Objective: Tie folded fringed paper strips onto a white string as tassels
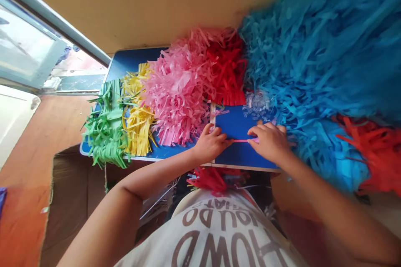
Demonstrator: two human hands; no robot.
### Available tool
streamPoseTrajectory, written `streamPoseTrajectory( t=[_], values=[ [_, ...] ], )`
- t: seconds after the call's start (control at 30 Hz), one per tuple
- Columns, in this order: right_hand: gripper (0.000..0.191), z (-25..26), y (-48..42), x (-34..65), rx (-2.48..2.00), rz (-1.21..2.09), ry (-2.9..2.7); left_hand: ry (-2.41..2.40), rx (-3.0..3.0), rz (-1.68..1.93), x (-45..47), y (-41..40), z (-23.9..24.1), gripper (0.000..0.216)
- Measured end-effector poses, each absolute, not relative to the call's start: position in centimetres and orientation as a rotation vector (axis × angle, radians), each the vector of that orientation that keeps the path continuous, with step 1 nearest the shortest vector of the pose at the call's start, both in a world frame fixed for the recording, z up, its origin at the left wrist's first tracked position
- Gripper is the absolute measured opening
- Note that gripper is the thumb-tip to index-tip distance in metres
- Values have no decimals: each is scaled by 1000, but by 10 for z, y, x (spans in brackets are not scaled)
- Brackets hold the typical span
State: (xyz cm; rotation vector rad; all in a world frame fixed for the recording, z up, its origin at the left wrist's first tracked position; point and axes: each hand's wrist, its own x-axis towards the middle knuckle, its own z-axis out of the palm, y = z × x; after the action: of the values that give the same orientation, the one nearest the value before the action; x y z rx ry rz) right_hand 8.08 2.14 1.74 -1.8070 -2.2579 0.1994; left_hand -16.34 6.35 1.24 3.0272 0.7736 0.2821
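The left hand (209, 146) and the right hand (270, 139) work just above the near edge of the blue bench (233, 156), a short gap between them. A thin pink strip (240, 141) runs taut and nearly straight across that gap. The left hand is closed on one end, its fingers bunched together; the right hand pinches the other end between thumb and curled fingers, where a lilac bit shows at the thumb.

Just beyond the left hand, and to its left, a full heap of pink fringe (180, 87) spreads over the bench. Farther left of that hand lie yellow fringe (138, 123) and then green fringe (108, 127), the green hanging over the bench's edge. Beyond the gap between the hands sits red fringe (227, 71), touching the pink heap. Pale scraps (257, 102) lie just past the right hand, and a large mass of blue fringe (313, 62) rises beyond and to the right of it. Farther right of that hand is orange-red fringe (380, 154). Below the left hand, red strips (211, 179) rest against the person's printed shirt (232, 229).
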Motion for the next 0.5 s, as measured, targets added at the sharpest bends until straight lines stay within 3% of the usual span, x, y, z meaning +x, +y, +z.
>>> streamPoseTrajectory(
  t=[0.17,0.3,0.4,0.5],
  values=[
    [17,13,9,62,-1246,-225,-2549,686,3076,312,-160,57,7,25],
    [23,0,17,57,-1152,-344,-2556,782,3060,412,-152,52,-9,23],
    [24,4,22,52,-1183,-193,-2483,860,3064,490,-150,54,-14,23],
    [23,20,20,48,-1307,205,-2279,840,3070,598,-158,55,6,22]
  ],
)
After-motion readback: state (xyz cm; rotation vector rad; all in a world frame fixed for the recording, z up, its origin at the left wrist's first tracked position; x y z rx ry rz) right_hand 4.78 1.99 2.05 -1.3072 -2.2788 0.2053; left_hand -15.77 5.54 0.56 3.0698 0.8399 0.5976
